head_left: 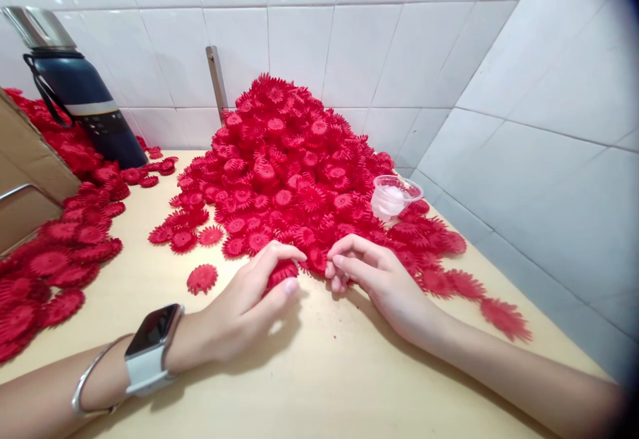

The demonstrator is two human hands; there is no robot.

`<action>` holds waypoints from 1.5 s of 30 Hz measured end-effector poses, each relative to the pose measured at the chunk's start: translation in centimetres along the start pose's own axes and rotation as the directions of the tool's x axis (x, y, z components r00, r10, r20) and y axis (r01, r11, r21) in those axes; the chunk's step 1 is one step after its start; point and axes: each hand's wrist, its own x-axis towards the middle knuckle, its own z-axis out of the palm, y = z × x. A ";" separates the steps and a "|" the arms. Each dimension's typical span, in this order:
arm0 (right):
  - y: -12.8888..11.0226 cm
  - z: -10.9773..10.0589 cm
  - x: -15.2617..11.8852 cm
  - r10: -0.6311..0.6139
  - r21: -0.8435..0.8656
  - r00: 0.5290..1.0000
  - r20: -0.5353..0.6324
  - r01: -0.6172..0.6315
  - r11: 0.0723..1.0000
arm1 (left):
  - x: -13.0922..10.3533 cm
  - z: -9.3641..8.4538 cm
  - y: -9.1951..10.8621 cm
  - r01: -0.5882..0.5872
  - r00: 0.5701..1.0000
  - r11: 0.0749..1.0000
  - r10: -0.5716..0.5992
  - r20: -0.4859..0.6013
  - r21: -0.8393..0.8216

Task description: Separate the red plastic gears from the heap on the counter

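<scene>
Left hand (244, 296), frame centre: fingers curled round red fringed material (280, 275) — best held lightly, fringe uncrushed. Right hand (384, 281): fingers together — whether gripping anything, cannot tell.

Head view, forward (and down).

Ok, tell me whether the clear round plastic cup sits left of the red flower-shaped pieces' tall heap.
No, the cup sits by the right side of the heap.
</scene>
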 end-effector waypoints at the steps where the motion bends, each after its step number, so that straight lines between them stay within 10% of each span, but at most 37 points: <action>1: 0.0 0.0 0.0 0.001 -0.003 1.000 0.001 -0.001 1.000 | 0.0 0.0 0.1 0.003 1.000 1.000 -0.003 -0.008 0.005; 23: 0.1 0.0 -0.1 -0.004 -0.003 1.000 -0.005 0.004 1.000 | 0.0 0.2 -0.3 0.115 0.989 0.988 -0.124 -0.083 -0.099; 45: -0.1 0.0 -0.1 0.005 -0.010 1.000 -0.001 -0.005 1.000 | 0.3 0.6 -0.9 -0.038 0.996 0.974 0.018 -0.091 -0.225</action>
